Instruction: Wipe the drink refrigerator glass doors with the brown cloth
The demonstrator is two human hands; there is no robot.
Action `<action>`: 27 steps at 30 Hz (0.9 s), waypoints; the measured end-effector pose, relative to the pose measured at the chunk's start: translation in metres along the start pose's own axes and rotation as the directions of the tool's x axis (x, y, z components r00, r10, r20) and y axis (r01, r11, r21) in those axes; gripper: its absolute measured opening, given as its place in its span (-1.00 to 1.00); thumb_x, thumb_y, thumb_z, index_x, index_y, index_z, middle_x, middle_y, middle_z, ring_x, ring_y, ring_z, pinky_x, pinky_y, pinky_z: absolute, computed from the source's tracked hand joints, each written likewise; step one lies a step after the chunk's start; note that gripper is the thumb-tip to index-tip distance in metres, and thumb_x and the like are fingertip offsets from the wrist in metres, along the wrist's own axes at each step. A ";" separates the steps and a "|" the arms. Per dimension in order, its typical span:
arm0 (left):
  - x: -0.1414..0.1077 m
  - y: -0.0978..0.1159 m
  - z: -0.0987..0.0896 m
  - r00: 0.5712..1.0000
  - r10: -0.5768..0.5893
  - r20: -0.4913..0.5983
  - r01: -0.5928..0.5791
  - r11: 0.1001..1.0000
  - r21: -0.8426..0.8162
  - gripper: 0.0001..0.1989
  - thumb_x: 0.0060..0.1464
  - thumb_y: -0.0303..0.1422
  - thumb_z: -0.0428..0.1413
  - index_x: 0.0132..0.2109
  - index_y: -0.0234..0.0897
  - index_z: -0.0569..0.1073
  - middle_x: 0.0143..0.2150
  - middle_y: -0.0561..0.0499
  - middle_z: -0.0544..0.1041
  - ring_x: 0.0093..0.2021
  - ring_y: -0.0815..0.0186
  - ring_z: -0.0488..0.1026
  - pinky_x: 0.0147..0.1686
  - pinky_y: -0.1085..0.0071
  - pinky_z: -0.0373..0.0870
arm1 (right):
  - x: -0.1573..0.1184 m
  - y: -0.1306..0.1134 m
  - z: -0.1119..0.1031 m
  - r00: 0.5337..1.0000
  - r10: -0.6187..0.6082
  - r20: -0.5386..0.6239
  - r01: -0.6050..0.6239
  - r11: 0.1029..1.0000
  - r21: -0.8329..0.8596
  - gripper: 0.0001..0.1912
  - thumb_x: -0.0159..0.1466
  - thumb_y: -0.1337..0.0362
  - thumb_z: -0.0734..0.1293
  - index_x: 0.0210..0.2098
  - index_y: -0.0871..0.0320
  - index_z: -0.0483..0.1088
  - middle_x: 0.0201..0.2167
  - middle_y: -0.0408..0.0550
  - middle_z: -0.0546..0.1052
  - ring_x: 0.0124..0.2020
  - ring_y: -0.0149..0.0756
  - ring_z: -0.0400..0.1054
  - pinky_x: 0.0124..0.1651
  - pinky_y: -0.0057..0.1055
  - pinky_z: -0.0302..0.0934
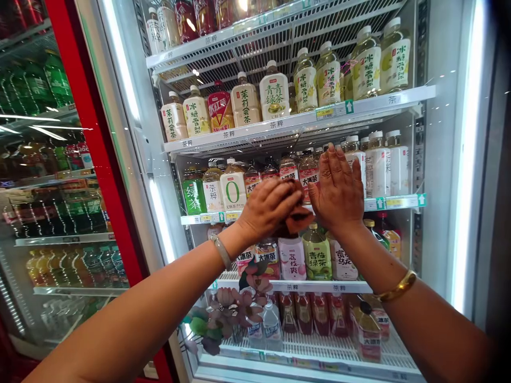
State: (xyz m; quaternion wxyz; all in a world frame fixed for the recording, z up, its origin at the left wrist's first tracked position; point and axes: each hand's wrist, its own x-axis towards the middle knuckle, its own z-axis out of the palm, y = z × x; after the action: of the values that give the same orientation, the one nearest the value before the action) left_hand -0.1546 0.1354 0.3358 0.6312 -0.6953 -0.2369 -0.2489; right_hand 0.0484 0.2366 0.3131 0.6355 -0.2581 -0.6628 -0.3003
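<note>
Cloth: a dark reddish-brown cloth [295, 226] is bunched under the left hand [273, 205], level with the cooler's middle shelves; its visible part runs roughly up and down, a lighter fold poking right, though crumpling hides the true long axis.
Left hand: fingers half curled over the cloth, knuckles outward, fingertips to the right; a pale bangle [221, 252] circles the wrist.
Right hand: the right hand [339, 191] is spread flat, fingers together and upward, thumb apart, palm towards the bottles; I can't see whether anything is under it. Gold bracelet [397, 287] below.
Glass: reflections streak a clear pane [217, 150] before the bottles; contact is hard to judge.
Room: a lit cooler [445, 122], with a red-framed one [99, 154] on the left.
Shelves: white racks [299, 121] carry rows of capped bottles.
Bottles: pale pear drinks [367, 66] above, dark red drinks [321, 314] at the bottom, all upright.
Flowers: purplish blooms [229, 308] low down.
</note>
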 end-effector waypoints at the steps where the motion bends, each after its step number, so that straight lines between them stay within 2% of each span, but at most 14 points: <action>1: -0.003 0.003 -0.001 0.994 0.107 0.021 -0.106 0.994 -0.030 -0.61 0.32 -0.25 0.22 0.25 -0.12 0.47 0.22 -0.03 0.58 0.26 0.10 0.46 0.31 0.07 0.43 | 0.000 0.000 0.000 1.000 -0.001 -0.004 0.001 1.000 -0.006 -0.13 0.47 0.09 0.20 0.58 0.08 -0.37 0.57 0.14 0.01 0.60 -0.01 -0.12 0.58 0.24 -0.18; 4: -0.001 -0.009 -0.007 0.938 0.340 0.073 -0.329 0.936 -0.128 -0.59 0.33 -0.25 0.21 0.27 -0.11 0.44 0.24 0.00 0.57 0.26 0.16 0.46 0.32 0.11 0.42 | 0.000 0.001 0.000 1.000 0.003 -0.002 -0.003 1.000 -0.005 -0.14 0.48 0.09 0.20 0.58 0.09 -0.33 0.57 0.14 0.03 0.59 -0.01 -0.11 0.58 0.23 -0.18; 6: 0.012 -0.031 -0.008 0.944 0.319 0.085 -0.305 0.941 -0.146 -0.53 0.33 -0.22 0.22 0.32 -0.11 0.40 0.25 -0.06 0.55 0.30 0.15 0.42 0.33 0.09 0.39 | -0.001 0.002 0.001 1.000 0.003 0.010 -0.003 1.000 0.009 -0.15 0.47 0.09 0.19 0.58 0.10 -0.32 0.58 0.13 0.01 0.60 -0.01 -0.12 0.59 0.24 -0.20; 9: 0.036 -0.061 -0.002 1.000 -0.010 0.017 0.011 0.998 -0.069 -0.49 0.32 -0.16 0.22 0.33 -0.11 0.37 0.26 -0.12 0.51 0.31 0.08 0.39 0.37 0.01 0.31 | -0.001 0.003 0.000 1.000 0.001 0.016 -0.001 1.000 0.013 -0.15 0.47 0.08 0.21 0.58 0.09 -0.28 0.58 0.12 -0.01 0.60 -0.01 -0.15 0.59 0.22 -0.23; 11: 0.041 -0.062 0.005 0.981 -0.183 -0.068 0.181 0.983 -0.033 -0.48 0.31 -0.15 0.22 0.32 -0.15 0.36 0.26 -0.17 0.49 0.30 0.04 0.39 0.37 -0.03 0.31 | -0.002 0.003 0.000 1.000 0.002 0.016 -0.003 1.000 0.009 -0.15 0.47 0.06 0.21 0.58 0.07 -0.27 0.58 0.10 -0.01 0.60 0.00 -0.15 0.59 0.22 -0.23; 12: 0.040 -0.055 0.007 0.977 -0.189 -0.095 0.187 0.982 -0.027 -0.48 0.31 -0.15 0.22 0.32 -0.17 0.36 0.25 -0.19 0.49 0.29 0.03 0.39 0.37 -0.04 0.32 | -0.002 0.003 0.000 1.000 0.003 0.014 -0.003 1.000 0.007 -0.16 0.48 0.06 0.20 0.58 0.07 -0.27 0.58 0.10 -0.01 0.60 0.00 -0.15 0.59 0.23 -0.22; 14: 0.028 -0.032 0.008 0.995 -0.043 -0.095 0.040 0.999 -0.030 -0.50 0.31 -0.18 0.22 0.31 -0.22 0.37 0.22 -0.20 0.51 0.30 0.04 0.39 0.37 -0.05 0.34 | -0.001 0.002 0.000 1.000 0.002 0.002 -0.002 1.000 -0.002 -0.18 0.48 0.07 0.19 0.58 0.07 -0.26 0.57 0.11 0.02 0.60 -0.01 -0.12 0.58 0.23 -0.18; 17: 0.005 0.001 0.001 0.978 0.204 0.032 -0.199 0.974 -0.111 -0.58 0.35 -0.26 0.17 0.29 -0.17 0.39 0.24 -0.11 0.54 0.34 0.11 0.39 0.35 0.01 0.41 | -0.001 0.001 0.000 1.000 -0.006 -0.021 0.005 1.000 -0.018 -0.20 0.49 0.09 0.19 0.58 0.10 -0.24 0.56 0.14 0.07 0.58 0.00 -0.06 0.57 0.23 -0.12; 19: -0.001 0.005 -0.005 0.951 0.301 0.066 -0.290 0.946 -0.145 -0.61 0.35 -0.27 0.18 0.27 -0.16 0.42 0.24 -0.07 0.56 0.31 0.14 0.41 0.33 0.05 0.44 | 0.000 0.001 0.000 1.000 -0.005 -0.027 0.004 1.000 -0.014 -0.18 0.48 0.10 0.21 0.58 0.09 -0.24 0.55 0.15 0.09 0.58 0.01 -0.05 0.57 0.25 -0.11; 21: 0.006 -0.009 -0.007 0.939 0.338 0.070 -0.326 0.934 -0.146 -0.58 0.34 -0.24 0.20 0.28 -0.16 0.41 0.24 -0.06 0.56 0.29 0.14 0.44 0.34 0.07 0.44 | 0.000 0.001 0.000 1.000 0.000 -0.027 -0.001 1.000 -0.004 -0.18 0.47 0.12 0.22 0.58 0.07 -0.25 0.55 0.14 0.09 0.58 0.01 -0.05 0.57 0.26 -0.11; 22: 0.013 -0.019 -0.006 0.948 0.312 0.057 -0.303 0.944 -0.133 -0.55 0.33 -0.21 0.21 0.29 -0.17 0.40 0.24 -0.07 0.56 0.28 0.13 0.44 0.35 0.06 0.41 | 0.000 0.001 0.000 1.000 0.000 -0.026 0.000 1.000 -0.001 -0.17 0.47 0.12 0.22 0.58 0.06 -0.26 0.55 0.14 0.08 0.58 0.01 -0.05 0.57 0.26 -0.12; 24: 0.029 -0.040 -0.001 0.995 0.103 0.001 -0.103 0.991 -0.088 -0.49 0.32 -0.15 0.22 0.32 -0.16 0.36 0.25 -0.12 0.53 0.29 0.10 0.42 0.40 -0.01 0.34 | -0.001 0.001 -0.001 1.000 -0.003 -0.020 0.003 1.000 0.002 -0.16 0.47 0.11 0.22 0.58 0.05 -0.28 0.56 0.13 0.07 0.58 0.02 -0.06 0.56 0.27 -0.12; 26: 0.038 -0.049 0.007 0.983 -0.167 -0.080 0.162 0.985 -0.068 -0.46 0.30 -0.13 0.24 0.32 -0.16 0.35 0.26 -0.16 0.49 0.31 0.07 0.40 0.42 -0.06 0.28 | -0.001 0.001 -0.002 1.000 -0.004 -0.013 0.004 1.000 0.009 -0.15 0.47 0.10 0.22 0.58 0.04 -0.30 0.56 0.12 0.05 0.59 0.03 -0.08 0.57 0.28 -0.14; 27: 0.039 -0.048 0.010 0.963 -0.242 -0.115 0.236 0.970 -0.066 -0.46 0.29 -0.14 0.25 0.31 -0.16 0.36 0.26 -0.17 0.49 0.32 0.06 0.39 0.43 -0.07 0.27 | -0.001 0.001 -0.002 1.000 -0.004 -0.011 0.004 1.000 0.011 -0.14 0.47 0.11 0.22 0.58 0.05 -0.31 0.56 0.12 0.05 0.59 0.03 -0.09 0.57 0.28 -0.14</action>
State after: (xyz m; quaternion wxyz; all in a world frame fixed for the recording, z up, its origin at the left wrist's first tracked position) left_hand -0.1548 0.1508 0.3963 0.5917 -0.6613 -0.2736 -0.3713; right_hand 0.0503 0.2357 0.3119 0.6401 -0.2515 -0.6614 -0.2993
